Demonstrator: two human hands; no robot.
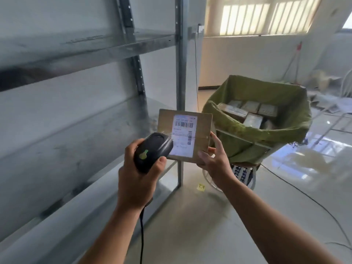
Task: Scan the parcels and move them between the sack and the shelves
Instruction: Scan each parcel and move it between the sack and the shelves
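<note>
On my far left I see the metal shelves (80, 54), their boards bare where I can see them and their front edges running in toward the upright post (180, 73) just beyond my fingers. My left hand (139, 168) is wrapped tight around the black scanner (152, 151), thumb over its right side, its cable (142, 235) hanging below the wrist; the scanner's nose sits just in front of the label (183, 134). My right hand (213, 159) pinches the cardboard parcel (202, 130) at its lower right corner, thumb on the face, fingers behind, label turned toward me. I judge this the scanning step: 1 parcel up, reading under way. Next I need to shelve or sack it; I cannot tell which direction applies. To the right of my fingers, near but apart, stands the green sack (282, 130) with several parcels inside. The floor (200, 216) below is open, but cables trail there.
</note>
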